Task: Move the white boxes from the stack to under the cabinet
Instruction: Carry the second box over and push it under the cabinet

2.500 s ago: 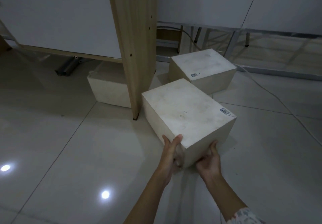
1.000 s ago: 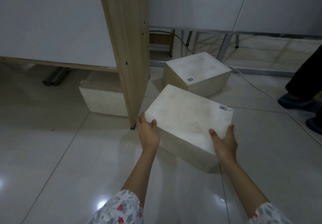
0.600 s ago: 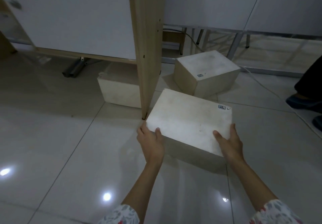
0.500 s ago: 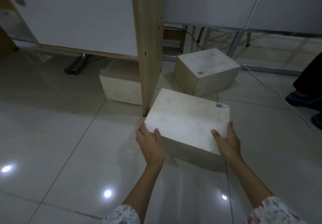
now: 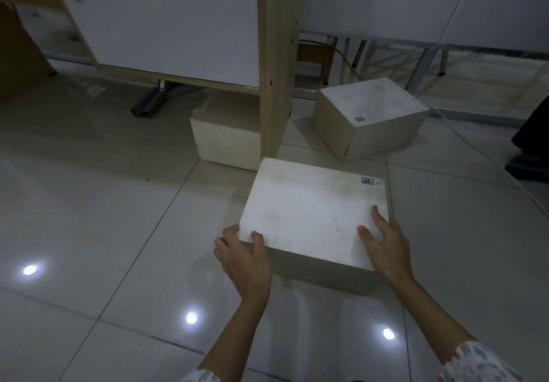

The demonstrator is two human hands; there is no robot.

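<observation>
left hand (image 5: pixel 242 258) and right hand (image 5: pixel 383 246) both grasping white box (image 5: pixel 309 209), frame centre | slide left past wooden panel (image 5: pixel 274 63), keep level

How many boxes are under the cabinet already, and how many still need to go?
One white box already sits under the cabinet. The left hand and right hand hold a second box on the floor beside the wooden panel. A third box waits behind.
</observation>
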